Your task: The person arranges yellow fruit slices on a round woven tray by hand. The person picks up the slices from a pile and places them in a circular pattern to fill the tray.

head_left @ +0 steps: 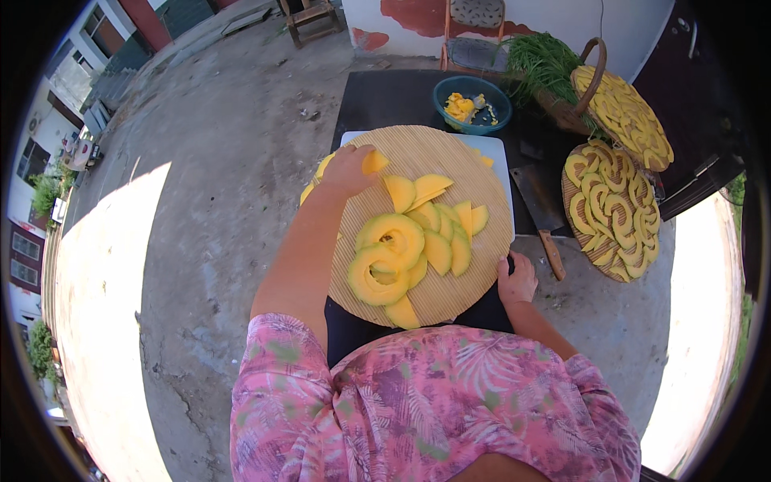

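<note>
A round woven tray (337,273) lies over a white cutting board (499,165), with its near side close to my body. Several yellow-orange pumpkin slices, some ring-shaped and thinly green-edged, overlap on its middle. At the tray's far left, my left hand (351,170) is closed on a pumpkin slice (374,162). More slices show on the board just beyond that hand, partly covered by the tray. My right hand (519,281) is closed at the tray's right rim, its thumb against the edge; a small dark patch shows between thumb and fingers, and the fingertips are partly hidden.
A cleaver (540,205) lies right of the board, wooden handle toward me. A teal basin (472,104) with pumpkin scraps stands at the table's back. Two slice-covered round trays (610,210) are at the right, near a basket of greens (546,68). A chair (474,36) stands behind.
</note>
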